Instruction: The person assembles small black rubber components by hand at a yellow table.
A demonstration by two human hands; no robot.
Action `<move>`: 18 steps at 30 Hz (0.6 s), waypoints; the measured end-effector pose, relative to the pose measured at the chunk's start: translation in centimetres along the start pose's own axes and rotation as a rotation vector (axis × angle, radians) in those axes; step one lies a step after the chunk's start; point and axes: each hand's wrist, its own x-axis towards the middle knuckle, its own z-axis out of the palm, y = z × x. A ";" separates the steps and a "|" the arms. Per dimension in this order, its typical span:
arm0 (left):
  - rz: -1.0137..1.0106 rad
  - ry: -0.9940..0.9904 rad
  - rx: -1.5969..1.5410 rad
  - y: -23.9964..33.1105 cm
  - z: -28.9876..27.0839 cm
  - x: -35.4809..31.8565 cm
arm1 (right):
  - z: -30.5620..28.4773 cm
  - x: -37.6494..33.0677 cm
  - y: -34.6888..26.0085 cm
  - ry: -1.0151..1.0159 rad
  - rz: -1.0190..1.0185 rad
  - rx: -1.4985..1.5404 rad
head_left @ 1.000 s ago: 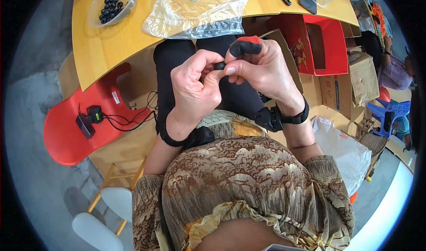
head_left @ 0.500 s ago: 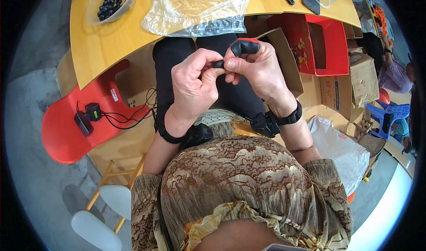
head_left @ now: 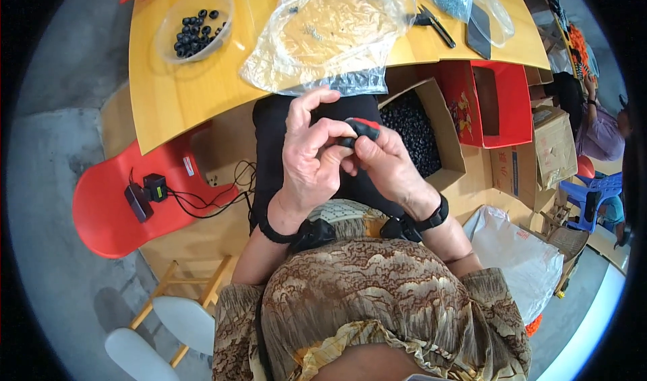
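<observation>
My left hand [head_left: 309, 155] has its thumb and index finger pinched on a small black part [head_left: 346, 141], while its other fingers stand raised. On the other side of that part my right hand [head_left: 392, 165] is closed, its thumb pressing in. A black and red finger cover [head_left: 364, 127] sits over the right index finger. Both hands meet above my lap, just off the table's near edge. Fingers hide most of the part, so its exact shape does not show.
On the wooden table [head_left: 151, 88] are a clear bowl [head_left: 229, 25] of black round parts, a flattened plastic bag [head_left: 330, 27], a black cutter-like tool [head_left: 439, 27] and a dark flat slab [head_left: 478, 40]. Below stand a cardboard box [head_left: 453, 153] of black pieces and a red box [head_left: 515, 104].
Both hands sit lower in view, and the left fingers have lifted and spread. The view has shifted, so more of the tabletop and the box of black pieces shows.
</observation>
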 end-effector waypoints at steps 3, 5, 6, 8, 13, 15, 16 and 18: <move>-0.064 -0.050 -0.109 -0.8 0.1 0.1 | 0.4 0.2 0.4 0.024 -0.091 -0.025; 0.009 -0.087 -0.377 -2.0 0.5 -0.2 | 1.2 1.0 0.1 0.048 -0.274 -0.245; 0.042 -0.085 -0.454 -1.7 0.6 0.2 | 1.4 1.3 -0.2 0.080 -0.456 -0.466; 0.021 -0.018 -0.535 -0.2 1.1 0.5 | 1.7 1.1 -1.3 0.023 -0.341 -0.435; 0.226 0.088 -0.144 0.7 1.4 1.8 | 1.7 1.9 -1.4 -0.021 -0.762 -0.605; 0.246 0.131 -0.126 1.1 1.8 2.1 | 1.5 1.4 -2.0 -0.002 -0.701 -0.644; 0.238 0.123 -0.143 1.0 1.9 2.1 | 1.3 1.4 -2.1 -0.005 -0.694 -0.671; 0.211 0.114 -0.128 0.9 1.8 2.2 | 1.3 1.5 -2.3 0.025 -0.709 -0.721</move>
